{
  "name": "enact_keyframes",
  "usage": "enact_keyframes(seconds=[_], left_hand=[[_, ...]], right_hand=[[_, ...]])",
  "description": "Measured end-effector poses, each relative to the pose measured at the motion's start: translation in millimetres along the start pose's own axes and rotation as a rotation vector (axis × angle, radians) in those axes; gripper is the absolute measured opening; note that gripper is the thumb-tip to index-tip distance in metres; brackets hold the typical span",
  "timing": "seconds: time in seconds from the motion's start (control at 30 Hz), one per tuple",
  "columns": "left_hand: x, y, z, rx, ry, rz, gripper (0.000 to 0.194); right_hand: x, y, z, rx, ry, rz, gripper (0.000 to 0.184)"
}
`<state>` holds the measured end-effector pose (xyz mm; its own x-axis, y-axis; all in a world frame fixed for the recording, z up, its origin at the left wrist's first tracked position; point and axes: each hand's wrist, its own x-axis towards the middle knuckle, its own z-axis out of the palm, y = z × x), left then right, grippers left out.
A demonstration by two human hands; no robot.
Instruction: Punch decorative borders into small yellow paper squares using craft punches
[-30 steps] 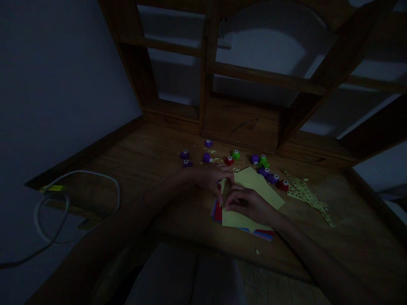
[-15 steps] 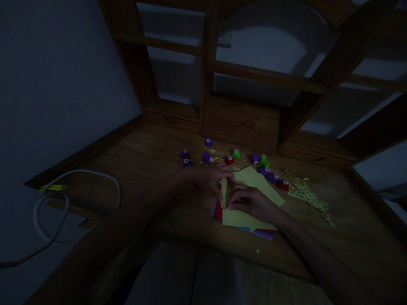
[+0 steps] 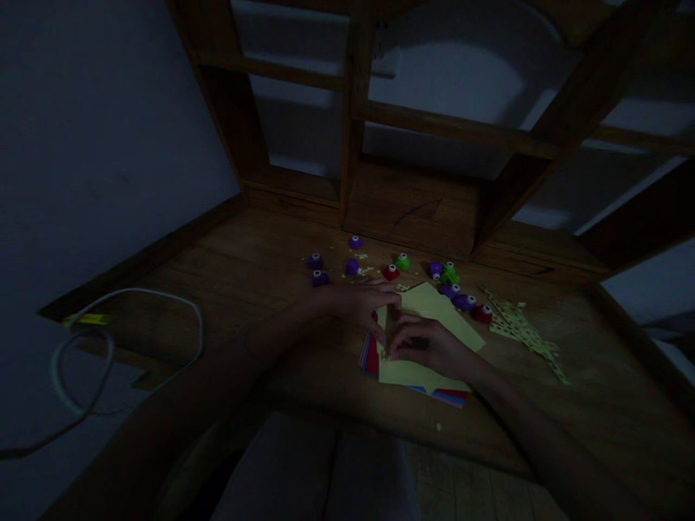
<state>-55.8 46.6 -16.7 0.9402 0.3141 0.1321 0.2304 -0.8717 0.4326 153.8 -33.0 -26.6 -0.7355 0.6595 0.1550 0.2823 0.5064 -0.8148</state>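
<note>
In dim light, a sheet of yellow paper [image 3: 445, 315] lies on a stack of coloured paper [image 3: 371, 357], with red and blue edges showing below it. My left hand [image 3: 366, 305] curls over the left side of the yellow paper, thumb and fingers bent around its edge. Close beside it, my right hand [image 3: 426, 344] has its fingertips pinched together at the paper's lower left part. The left thumb tip almost meets the right fingertips. What lies exactly between the right fingertips is too dark to make out fully.
Several small craft punches stand behind the paper, among them a purple one [image 3: 352, 266], a red one [image 3: 391, 272] and a green one [image 3: 402, 262]. Yellow strips full of holes [image 3: 524, 329] lie to the right. A white cable [image 3: 198, 318] loops at left; a wooden shelf [image 3: 413, 206] rises behind.
My left thumb has moved down and right towards my right fingertips, and a narrow upright yellow fold between the hands shows less. My right hand has stayed nearly still.
</note>
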Motion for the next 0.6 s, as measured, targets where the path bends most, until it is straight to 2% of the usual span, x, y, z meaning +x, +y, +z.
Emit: enact_keyframes(seconds=[0.23,0.43,0.6], left_hand=[[-1.1,3.1,-2.0,-0.027,-0.001,-0.019,0.042],[-0.6,3.2,-2.6,-0.052,-0.009,-0.025,0.041],[-0.7,1.4,-2.4,-0.038,0.007,0.003,0.041]], right_hand=[[-2.0,-3.7,-7.5,0.041,-0.048,-0.003,0.013],[-7.7,-9.1,-7.6,-0.012,0.017,0.018,0.020],[-6.3,-7.2,0.1,-0.016,0.059,-0.001,0.012]])
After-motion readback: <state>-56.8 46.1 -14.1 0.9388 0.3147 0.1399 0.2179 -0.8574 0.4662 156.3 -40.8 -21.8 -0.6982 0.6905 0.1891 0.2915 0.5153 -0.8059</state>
